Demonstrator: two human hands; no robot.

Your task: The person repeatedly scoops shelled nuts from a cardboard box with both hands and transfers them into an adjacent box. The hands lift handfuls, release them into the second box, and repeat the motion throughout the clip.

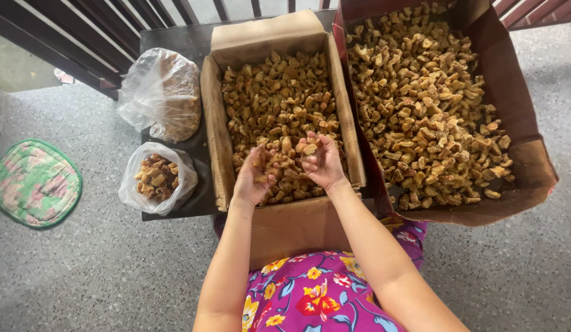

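Note:
My left hand (254, 175) and my right hand (322, 163) hover over the near end of a brown cardboard box (213, 123) filled with golden-brown crusty chunks (279, 98). Both palms face up and inward, cupped, each with a few of the chunks resting in it. The hands sit close together, almost touching. A second, larger reddish-brown box (512, 92) on the right holds many more of the same chunks (420, 104).
Two clear plastic bags lie left of the box: a small open one (156, 178) with chunks and a bigger tied one (165, 92). A low dark table (168, 40) carries them. A green quilted mat (33, 183) lies on the speckled floor. Dark railing runs behind.

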